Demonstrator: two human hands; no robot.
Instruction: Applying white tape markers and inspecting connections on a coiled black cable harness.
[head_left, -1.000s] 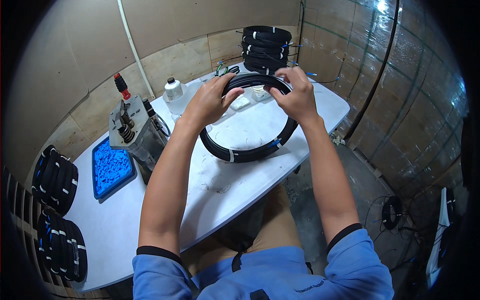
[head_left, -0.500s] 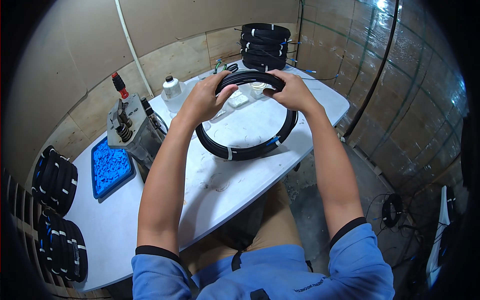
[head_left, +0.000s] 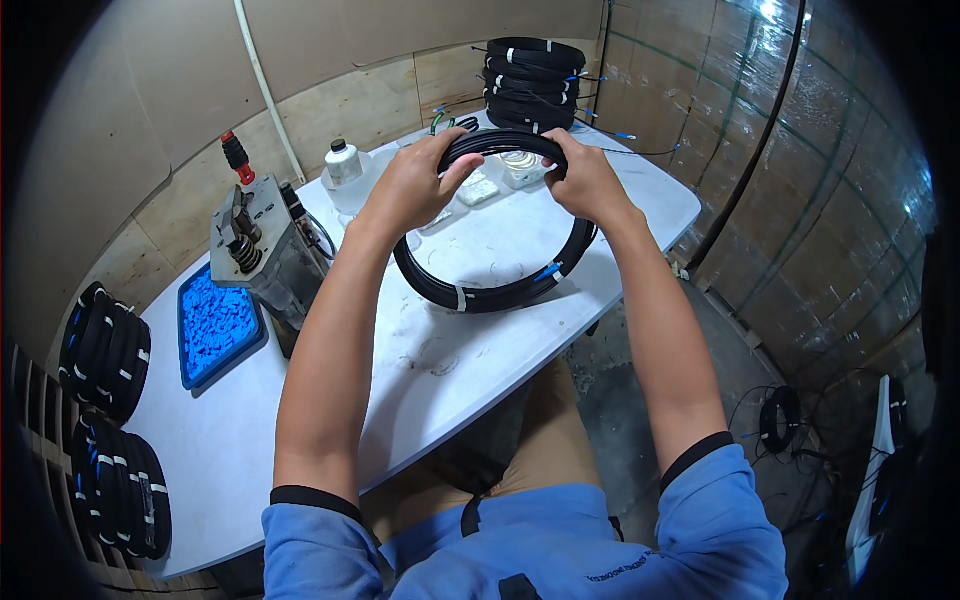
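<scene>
A coil of black cable is held tilted up over the white table, its lower edge on or just above the surface. White ties band it, and a blue connector shows at its lower right. My left hand grips the coil's upper left, thumb on the inner side. At the upper right of the coil, my right hand is closed round the cable bundle. Behind the coil lie small clear packs and a tub of pale rings, partly hidden by it.
A metal press-like machine stands on the left beside a tray of blue pieces. A white bottle is behind it. Stacked black coils rise at the back; more coils sit at the left edge. Wrapped boxes line the right.
The coil's top has tipped slightly away and my right hand has shifted a little with it. Both hands keep their hold. The view has moved slightly.
</scene>
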